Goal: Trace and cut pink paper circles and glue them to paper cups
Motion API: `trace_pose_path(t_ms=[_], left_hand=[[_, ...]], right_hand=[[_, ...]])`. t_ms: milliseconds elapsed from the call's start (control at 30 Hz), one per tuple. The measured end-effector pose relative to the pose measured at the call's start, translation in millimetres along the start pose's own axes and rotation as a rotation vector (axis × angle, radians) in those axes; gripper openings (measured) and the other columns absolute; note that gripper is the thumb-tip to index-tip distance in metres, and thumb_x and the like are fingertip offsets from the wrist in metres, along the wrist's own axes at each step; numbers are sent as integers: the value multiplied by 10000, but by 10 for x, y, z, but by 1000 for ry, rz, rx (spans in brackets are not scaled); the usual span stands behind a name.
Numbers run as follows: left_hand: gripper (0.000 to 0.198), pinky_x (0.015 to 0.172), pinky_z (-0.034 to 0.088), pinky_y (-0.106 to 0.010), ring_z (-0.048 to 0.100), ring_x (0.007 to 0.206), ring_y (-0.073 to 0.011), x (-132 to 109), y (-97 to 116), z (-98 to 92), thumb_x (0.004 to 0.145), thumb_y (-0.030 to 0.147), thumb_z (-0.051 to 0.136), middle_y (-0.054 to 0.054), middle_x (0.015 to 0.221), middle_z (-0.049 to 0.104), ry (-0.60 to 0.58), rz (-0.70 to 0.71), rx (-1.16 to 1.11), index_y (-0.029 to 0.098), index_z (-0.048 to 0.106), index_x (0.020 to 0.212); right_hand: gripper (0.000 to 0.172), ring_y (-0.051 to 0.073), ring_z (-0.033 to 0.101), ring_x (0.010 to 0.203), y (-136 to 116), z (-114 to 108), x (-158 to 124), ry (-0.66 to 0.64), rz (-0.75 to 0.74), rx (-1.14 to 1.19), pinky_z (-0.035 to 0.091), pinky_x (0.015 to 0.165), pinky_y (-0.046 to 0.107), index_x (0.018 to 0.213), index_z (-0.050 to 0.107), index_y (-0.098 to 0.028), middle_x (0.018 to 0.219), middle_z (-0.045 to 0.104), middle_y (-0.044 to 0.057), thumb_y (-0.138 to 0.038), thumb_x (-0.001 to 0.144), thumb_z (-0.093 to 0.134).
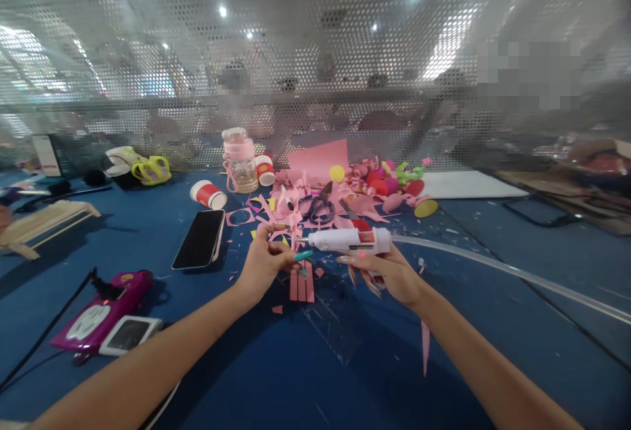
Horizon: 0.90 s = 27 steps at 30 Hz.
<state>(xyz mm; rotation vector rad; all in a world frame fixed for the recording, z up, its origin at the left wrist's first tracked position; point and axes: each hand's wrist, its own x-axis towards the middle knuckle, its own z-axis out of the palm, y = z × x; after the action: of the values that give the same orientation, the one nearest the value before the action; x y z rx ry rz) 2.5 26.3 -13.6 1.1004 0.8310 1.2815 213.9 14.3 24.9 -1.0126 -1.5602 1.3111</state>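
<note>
My right hand [389, 272] is closed round a white glue gun [351, 240] with an orange trigger, its nozzle pointing left. My left hand [263, 262] pinches a small pink paper piece [294, 239] right at the nozzle tip, above the blue table. Several pink paper strips [302, 283] lie side by side just below the two hands, beside a clear ruler [331, 315]. A long clear glue stick [503, 269] runs from the gun's back out to the right.
A black phone [200, 239] lies left of my hands. Red paper cups [208, 194], a pink-lidded bottle [239, 162], scissors [318, 206] and a heap of pink scraps and coloured foam pieces [389, 187] lie behind. A magenta device [101, 311] sits front left. Perforated mesh screen [315, 75] behind.
</note>
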Motion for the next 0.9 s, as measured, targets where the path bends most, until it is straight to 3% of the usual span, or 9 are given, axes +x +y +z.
trace_pose_path(t_ms=[300, 733, 833, 900], left_hand=[[582, 452, 510, -200, 592, 405, -106, 0, 15, -4, 577, 183, 767, 101, 479, 583, 12, -5, 7, 176, 361, 994], [581, 447, 513, -212, 593, 400, -111, -2, 10, -9, 579, 194, 754, 100, 491, 576, 13, -2, 42, 173, 360, 1005], [582, 449, 519, -217, 595, 407, -115, 0, 12, -9, 574, 205, 761, 103, 479, 570, 12, 0, 41, 177, 362, 996], [582, 450, 521, -219, 588, 400, -110, -2, 16, -6, 570, 212, 766, 103, 473, 573, 13, 0, 38, 179, 362, 988]], right_hand=[[261, 60, 368, 306, -2, 24, 3, 10, 116, 28, 236, 276, 200, 557, 589, -155, 390, 511, -16, -358, 579, 752], [259, 61, 356, 312, 3, 11, 11, 17, 69, -31, 259, 292, 206, 612, 594, -152, 403, 498, -25, -376, 604, 724], [254, 74, 356, 326, 7, -63, 25, 70, -7, -127, 281, 312, 224, 674, 606, -150, 436, 508, -16, -399, 662, 657], [243, 106, 423, 385, 2, -185, 43, 190, -144, -305, 339, 364, 247, 735, 612, -150, 512, 551, 10, -390, 724, 582]])
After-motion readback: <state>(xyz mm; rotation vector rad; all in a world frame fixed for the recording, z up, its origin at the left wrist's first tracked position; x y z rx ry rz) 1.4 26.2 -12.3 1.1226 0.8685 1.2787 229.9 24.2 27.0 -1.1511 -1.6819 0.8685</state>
